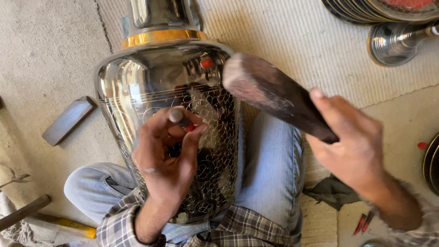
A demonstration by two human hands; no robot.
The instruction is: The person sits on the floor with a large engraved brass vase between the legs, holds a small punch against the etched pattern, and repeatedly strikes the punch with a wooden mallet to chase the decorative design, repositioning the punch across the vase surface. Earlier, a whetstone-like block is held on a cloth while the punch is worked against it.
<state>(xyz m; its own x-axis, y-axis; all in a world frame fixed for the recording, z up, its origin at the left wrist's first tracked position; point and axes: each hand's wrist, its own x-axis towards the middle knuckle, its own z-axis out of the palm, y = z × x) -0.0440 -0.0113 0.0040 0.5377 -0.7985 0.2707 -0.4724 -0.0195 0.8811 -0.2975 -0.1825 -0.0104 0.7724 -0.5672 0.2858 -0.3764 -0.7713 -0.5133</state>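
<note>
Vase [155, 87] on lap; block [68, 120] left; dishes [366, 11] far right.

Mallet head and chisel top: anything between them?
Nothing. In the head view the wooden mallet, gripped in the right hand, is raised apart from the chisel in the left hand; behind the gap shows only the engraved metal vase.

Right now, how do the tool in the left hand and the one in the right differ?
The punch in the left hand is thin, pinched by the fingers, tip against the metal vase. The wooden mallet in the right hand is thick, dark, raised clear of the vase. Both are gripped firmly.
</note>
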